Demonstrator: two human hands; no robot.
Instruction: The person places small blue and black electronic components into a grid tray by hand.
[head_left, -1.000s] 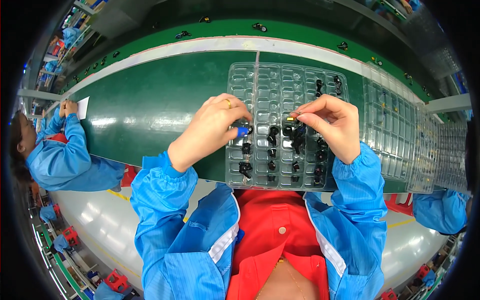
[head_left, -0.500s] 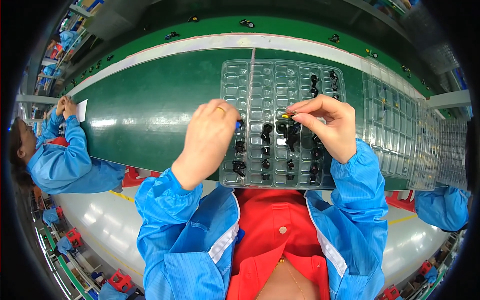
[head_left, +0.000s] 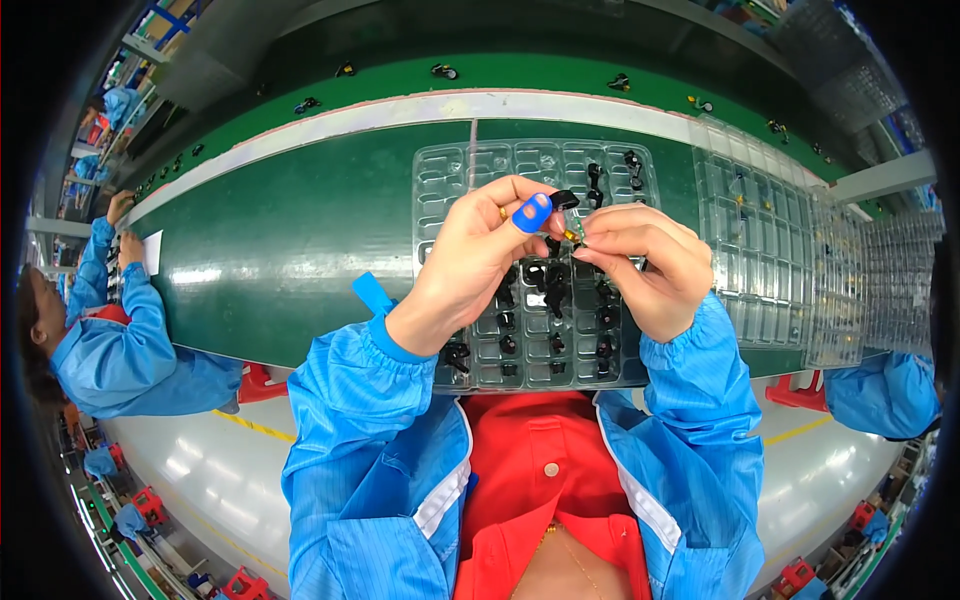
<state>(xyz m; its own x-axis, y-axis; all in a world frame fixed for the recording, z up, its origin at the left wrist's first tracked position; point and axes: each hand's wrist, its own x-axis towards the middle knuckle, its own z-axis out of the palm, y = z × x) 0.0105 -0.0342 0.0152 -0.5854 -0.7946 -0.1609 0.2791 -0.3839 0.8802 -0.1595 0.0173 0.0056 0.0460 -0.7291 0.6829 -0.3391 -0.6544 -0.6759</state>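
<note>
Above a clear plastic tray (head_left: 432, 160) my two hands meet. My left hand (head_left: 468, 240), with a blue finger cot (head_left: 532, 213) on its thumb, pinches a small black rounded part (head_left: 565, 200). My right hand (head_left: 655, 265) is closed at the fingertips on a tiny yellow-and-green piece (head_left: 573, 237), right beside the black part. Whether the two pieces touch, I cannot tell. Several black parts (head_left: 556, 288) lie in the tray's pockets below, partly hidden by my hands.
More clear trays (head_left: 755, 240) are stacked to the right on the green bench (head_left: 280, 250). Beyond a pale ledge (head_left: 380, 112), a green belt (head_left: 520, 75) carries several small dark assemblies. A co-worker in a blue smock (head_left: 135, 360) sits at the left.
My left hand has come up from the tray's left side to the right hand, bringing a black part. The right hand keeps its tiny piece. The view has shifted slightly.
</note>
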